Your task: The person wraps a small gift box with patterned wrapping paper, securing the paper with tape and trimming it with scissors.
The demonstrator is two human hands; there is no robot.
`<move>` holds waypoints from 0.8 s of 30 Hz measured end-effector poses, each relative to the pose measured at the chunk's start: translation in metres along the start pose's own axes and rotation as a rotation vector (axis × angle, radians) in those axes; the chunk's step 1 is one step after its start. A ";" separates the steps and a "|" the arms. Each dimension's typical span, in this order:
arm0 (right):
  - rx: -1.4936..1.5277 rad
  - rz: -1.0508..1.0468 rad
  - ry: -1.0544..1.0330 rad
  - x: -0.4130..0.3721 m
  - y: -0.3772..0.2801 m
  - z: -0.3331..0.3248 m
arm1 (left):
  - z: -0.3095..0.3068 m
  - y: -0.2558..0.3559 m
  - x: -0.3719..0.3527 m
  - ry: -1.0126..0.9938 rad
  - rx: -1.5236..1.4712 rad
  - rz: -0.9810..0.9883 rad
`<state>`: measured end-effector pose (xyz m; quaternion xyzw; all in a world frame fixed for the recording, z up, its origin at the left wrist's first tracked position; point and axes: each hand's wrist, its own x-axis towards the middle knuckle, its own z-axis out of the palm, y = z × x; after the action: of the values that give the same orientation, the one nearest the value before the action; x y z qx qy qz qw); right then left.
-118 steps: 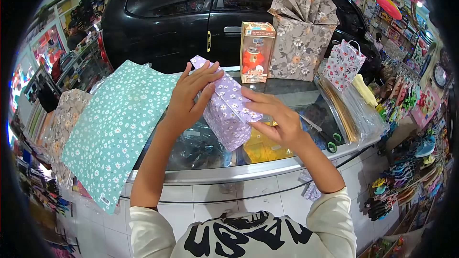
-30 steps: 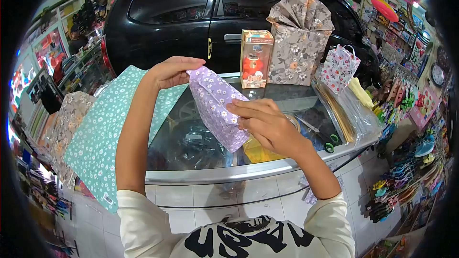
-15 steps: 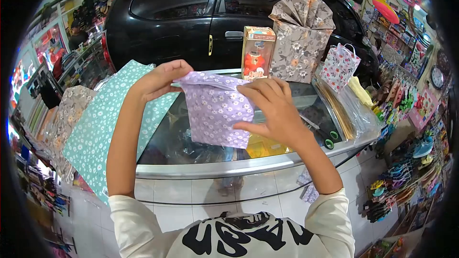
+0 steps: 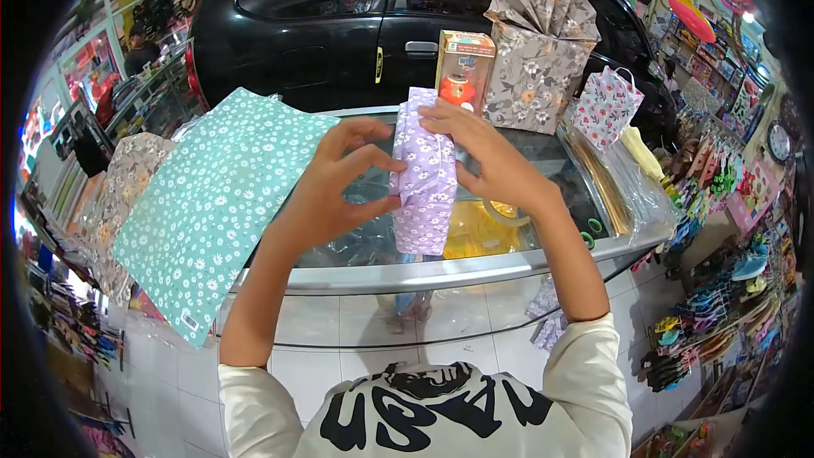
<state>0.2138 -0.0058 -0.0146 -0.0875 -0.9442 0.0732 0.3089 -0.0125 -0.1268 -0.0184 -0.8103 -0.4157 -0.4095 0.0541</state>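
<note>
A purple daisy-patterned paper bag (image 4: 426, 195) is between my hands over the glass counter, its narrow folded side toward me. My right hand (image 4: 492, 153) holds it, fingers over the upper part and thumb along the right side. On the other side, my left hand (image 4: 348, 182) has its fingers spread and curved, the fingertips at or touching the bag's left side. Just right of the bag, partly behind my right wrist, lies a roll of tape (image 4: 506, 214). Yellow material (image 4: 475, 233) shows beneath the counter's glass.
Green daisy wrapping paper (image 4: 225, 195) drapes over the counter's left end. At the back stand a boxed toy (image 4: 465, 76), a large grey floral bag (image 4: 538, 68) and a small white floral bag (image 4: 607, 108). Green-handled scissors (image 4: 591, 233) lie at right. A black car (image 4: 314, 34) is behind.
The purple bag has turned from its broad face to its narrow side. My left hand has let go of its top corner and come down beside it.
</note>
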 end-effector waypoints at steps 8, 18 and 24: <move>0.079 -0.016 -0.052 -0.011 -0.019 -0.015 | 0.011 -0.021 0.012 -0.161 -0.146 0.188; -0.093 -0.166 0.352 -0.015 -0.054 0.012 | 0.011 -0.022 0.012 -0.081 0.010 0.272; -0.135 -0.276 0.361 -0.014 -0.055 0.018 | 0.012 -0.024 0.010 -0.053 0.038 0.299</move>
<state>0.2076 -0.0637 -0.0267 0.0102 -0.8794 -0.0498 0.4734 -0.0192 -0.1001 -0.0254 -0.8725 -0.2992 -0.3675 0.1189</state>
